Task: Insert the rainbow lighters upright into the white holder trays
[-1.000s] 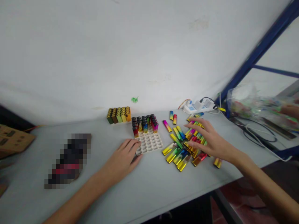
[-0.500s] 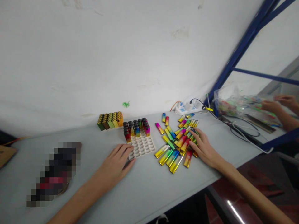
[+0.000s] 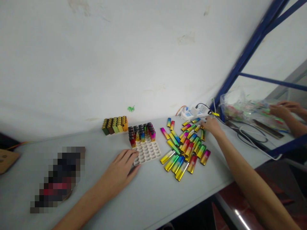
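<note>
My left hand [image 3: 123, 164] rests at the left corner of a white tray [image 3: 150, 151] with rows of small pockets. The fingers lie over its edge and the thumb sits along its front side, closed on that corner. Black-topped colourful lighters [image 3: 142, 135] stand upright in the back rows; the front pockets show bare. My right hand [image 3: 212, 125] is at the back right of a loose pile of shiny rainbow-coloured lighters [image 3: 184, 147]. Its fingers are curled together with the tips down by the lighters; what they hold is hidden.
A block of yellow and green lighters [image 3: 115, 125] stands behind the tray. A power strip [image 3: 195, 111] with cables lies by the wall. On the right are a blue metal frame [image 3: 230, 81], a clear plastic bag [image 3: 232, 107] and another person's hands [image 3: 285, 110]. A blurred-out dark object [image 3: 57, 180] lies left.
My right hand has moved from on top of the pile to its back right edge, and its fingers have closed. Lighters on the pile's right side now lie spread out. My left hand stays at the tray.
</note>
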Tool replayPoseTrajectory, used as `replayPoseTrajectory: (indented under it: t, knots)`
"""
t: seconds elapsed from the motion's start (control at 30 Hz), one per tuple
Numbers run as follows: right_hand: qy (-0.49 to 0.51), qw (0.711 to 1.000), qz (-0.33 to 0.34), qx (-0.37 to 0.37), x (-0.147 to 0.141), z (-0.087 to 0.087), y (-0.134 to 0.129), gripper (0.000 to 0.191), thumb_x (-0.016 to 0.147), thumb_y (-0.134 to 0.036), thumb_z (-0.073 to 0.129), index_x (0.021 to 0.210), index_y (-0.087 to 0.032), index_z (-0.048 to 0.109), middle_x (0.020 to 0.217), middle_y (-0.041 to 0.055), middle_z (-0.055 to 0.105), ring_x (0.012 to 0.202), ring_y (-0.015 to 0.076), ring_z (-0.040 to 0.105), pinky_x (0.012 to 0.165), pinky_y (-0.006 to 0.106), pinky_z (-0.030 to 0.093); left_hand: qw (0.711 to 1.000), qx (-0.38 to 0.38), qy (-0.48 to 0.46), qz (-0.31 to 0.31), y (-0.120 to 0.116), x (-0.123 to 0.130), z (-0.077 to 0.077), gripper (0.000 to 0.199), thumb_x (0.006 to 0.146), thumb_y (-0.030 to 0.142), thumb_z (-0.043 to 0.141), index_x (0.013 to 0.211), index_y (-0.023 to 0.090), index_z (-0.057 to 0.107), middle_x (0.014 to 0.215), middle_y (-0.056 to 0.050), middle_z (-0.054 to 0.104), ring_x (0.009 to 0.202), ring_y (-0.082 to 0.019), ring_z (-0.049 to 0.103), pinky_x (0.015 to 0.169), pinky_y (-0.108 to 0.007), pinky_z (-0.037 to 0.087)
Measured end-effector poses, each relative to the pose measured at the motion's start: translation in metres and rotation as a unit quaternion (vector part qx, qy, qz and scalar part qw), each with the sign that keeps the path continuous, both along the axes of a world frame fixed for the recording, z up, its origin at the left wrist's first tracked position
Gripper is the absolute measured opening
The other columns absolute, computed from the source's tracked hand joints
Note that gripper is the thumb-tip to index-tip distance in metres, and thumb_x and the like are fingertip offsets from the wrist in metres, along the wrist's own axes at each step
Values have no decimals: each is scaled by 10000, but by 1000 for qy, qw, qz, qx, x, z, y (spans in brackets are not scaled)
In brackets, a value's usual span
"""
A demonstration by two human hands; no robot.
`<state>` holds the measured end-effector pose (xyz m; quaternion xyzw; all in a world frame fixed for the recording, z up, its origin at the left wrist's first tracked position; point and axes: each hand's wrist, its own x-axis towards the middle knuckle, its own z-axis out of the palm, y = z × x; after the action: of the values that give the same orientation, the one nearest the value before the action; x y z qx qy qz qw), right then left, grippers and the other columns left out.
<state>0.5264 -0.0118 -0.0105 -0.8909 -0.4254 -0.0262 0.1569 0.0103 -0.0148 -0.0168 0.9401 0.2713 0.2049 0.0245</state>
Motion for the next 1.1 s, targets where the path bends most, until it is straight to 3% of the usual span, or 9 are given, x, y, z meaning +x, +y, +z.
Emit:
replayPoseTrajectory:
  t: [0.17,0.3,0.37,0.47,0.57,0.67,0.83,0.93,1.1]
  knots:
    - [23,1000,-9,-11,8,14,-3,447,799,-213,687,1209,-33,692,1091,242,748,1054,356,708,920,438,523,1000,-2,3,3,-1,0,-1,309,1028,322,520,1285,163,586,1229,-126,657,1183,-297,597,1029,-486,536]
    - [139,978,25,150,-12,26,-17,507,760,-419,787,1133,-78,742,1045,172,772,933,294,732,839,379,535,1000,-7,3,5,-1,0,-2,310,1024,323,528,1284,164,588,1238,-126,657,1189,-301,594,1038,-492,532]
    - [247,939,105,216,-37,34,-24,500,736,-540,801,989,-110,775,956,135,778,919,292,721,806,373,536,1000,-9,3,4,-1,0,-1,303,1022,328,529,1267,164,600,1231,-125,664,1182,-303,599,1033,-492,536]
    - [366,879,264,155,-86,51,-27,442,802,-613,750,880,-178,745,847,63,759,826,224,696,716,322,530,1000,-9,-2,6,-1,1,1,293,1016,326,535,1253,173,615,1216,-118,676,1173,-299,608,1020,-483,546]
    - [460,785,402,107,-135,66,-22,405,911,-605,651,999,-211,632,888,43,749,688,156,655,625,292,513,1000,-9,-8,7,-3,1,3,288,1009,307,551,1264,189,613,1215,-109,679,1172,-288,610,1016,-466,551]
    - [464,741,478,90,-178,68,-10,380,971,-580,586,1111,-231,533,766,-27,667,559,110,533,549,251,441,1000,-17,-2,8,-5,2,4,286,1008,284,562,1275,187,596,1220,-111,671,1161,-284,607,1013,-470,555]
    - [363,797,458,153,-230,43,3,381,1004,-593,487,950,-222,550,601,-88,373,523,108,356,501,242,278,999,-38,16,19,-9,3,7,296,997,248,590,1282,169,575,1246,-119,650,1203,-292,577,1045,-482,541]
    - [273,855,406,173,-246,27,-2,513,979,-585,485,628,-219,407,556,-62,316,540,108,324,522,270,224,999,-41,15,19,-9,4,8,290,997,255,588,1275,172,582,1244,-120,654,1201,-293,577,1040,-491,544]
    - [230,889,349,188,-250,19,-12,426,872,-420,534,569,-238,297,507,-63,283,518,105,289,517,275,201,999,-41,14,20,-9,3,7,293,1003,267,577,1280,174,583,1248,-122,652,1202,-295,578,1036,-498,544]
